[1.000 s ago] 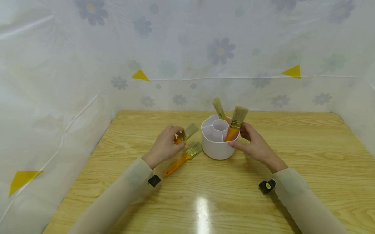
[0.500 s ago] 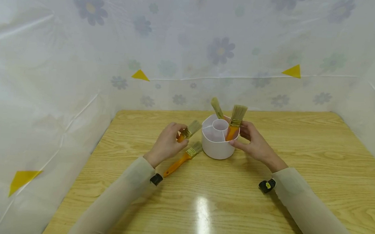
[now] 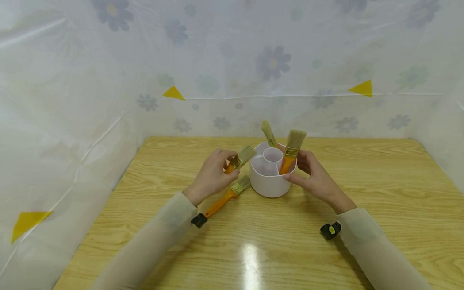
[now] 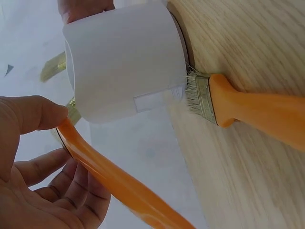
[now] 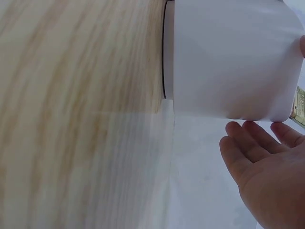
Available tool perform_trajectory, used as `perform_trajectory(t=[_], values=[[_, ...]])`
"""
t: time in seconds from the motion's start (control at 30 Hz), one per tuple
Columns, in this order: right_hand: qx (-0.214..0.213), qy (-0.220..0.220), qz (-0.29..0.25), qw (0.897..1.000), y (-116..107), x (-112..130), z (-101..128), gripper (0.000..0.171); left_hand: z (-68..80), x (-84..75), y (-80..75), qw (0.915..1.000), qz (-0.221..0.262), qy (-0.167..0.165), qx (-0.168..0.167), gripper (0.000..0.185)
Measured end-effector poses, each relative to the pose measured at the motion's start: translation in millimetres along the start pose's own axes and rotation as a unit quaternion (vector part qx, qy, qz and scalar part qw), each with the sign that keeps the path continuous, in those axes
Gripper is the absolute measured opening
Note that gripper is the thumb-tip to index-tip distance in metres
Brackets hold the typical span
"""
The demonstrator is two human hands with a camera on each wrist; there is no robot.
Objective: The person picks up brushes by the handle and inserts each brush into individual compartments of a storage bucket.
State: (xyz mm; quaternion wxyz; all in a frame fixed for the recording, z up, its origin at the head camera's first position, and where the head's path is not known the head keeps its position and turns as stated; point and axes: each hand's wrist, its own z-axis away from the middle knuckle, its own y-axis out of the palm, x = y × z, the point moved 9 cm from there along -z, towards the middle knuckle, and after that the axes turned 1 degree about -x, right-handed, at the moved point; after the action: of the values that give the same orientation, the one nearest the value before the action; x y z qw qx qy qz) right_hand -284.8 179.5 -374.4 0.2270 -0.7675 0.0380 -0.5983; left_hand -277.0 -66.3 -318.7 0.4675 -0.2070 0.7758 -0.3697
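Note:
My left hand (image 3: 215,174) pinches a paintbrush (image 4: 114,179) near its metal band. The bristles point up and right, just left of the white round divided holder (image 3: 270,186). Thumb and fingertips of my right hand (image 3: 316,182) hold the holder's right side, with the thumb at the front rim. Inside stand a wide paintbrush (image 3: 294,144) in the right compartment and another paintbrush (image 3: 268,133) at the back, both bristles up. A further orange-handled paintbrush (image 3: 221,203) lies on the table below my left hand, its bristles close to the holder's base.
The wood-grain table (image 3: 280,263) carries all of this. A pale flowered plastic sheet (image 3: 221,64) rises behind its back edge, and sheeting also stands at both sides. Black wrist cameras (image 3: 330,231) sit at both sleeves.
My left hand has moved right and slightly up with its paintbrush, closer to the holder's rim. The holder has shifted very slightly; my right hand stays at its side.

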Motion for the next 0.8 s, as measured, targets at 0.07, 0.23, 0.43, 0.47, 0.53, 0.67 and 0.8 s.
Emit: perform_trajectory(t=[0.07,0.23,0.43,0.47,0.53,0.67,0.8], values=[[-0.002,0.003,0.003,1.0,-0.4,0.4,0.2,0.073,-0.8,-1.5,0.4,1.0,0.001,0.002,-0.001,0.044],[-0.004,0.011,0.007,1.0,-0.7,0.4,0.6,0.075,-2.2,-4.8,-0.1,0.9999,0.006,0.009,-0.007,0.044],[0.001,0.009,0.006,1.0,-0.1,6.1,1.3,0.075,-4.2,-8.0,-1.0,0.9998,0.007,0.016,-0.014,0.044],[0.0,0.009,0.005,1.0,-0.2,6.2,1.4,0.075,-4.8,-8.6,-1.1,0.9997,0.007,0.016,-0.015,0.044],[0.0,0.007,0.004,1.0,-0.4,6.1,1.4,0.075,-5.6,-10.0,-1.3,0.9997,0.006,0.017,-0.015,0.044],[0.0,0.003,0.005,1.0,-0.7,1.9,0.5,0.075,-7.4,-13.6,-2.0,0.9996,0.006,0.022,-0.017,0.044],[0.004,0.007,0.005,1.0,-0.2,7.9,2.0,0.074,-8.3,-18.4,-2.3,0.9993,0.008,0.03,-0.019,0.044]])
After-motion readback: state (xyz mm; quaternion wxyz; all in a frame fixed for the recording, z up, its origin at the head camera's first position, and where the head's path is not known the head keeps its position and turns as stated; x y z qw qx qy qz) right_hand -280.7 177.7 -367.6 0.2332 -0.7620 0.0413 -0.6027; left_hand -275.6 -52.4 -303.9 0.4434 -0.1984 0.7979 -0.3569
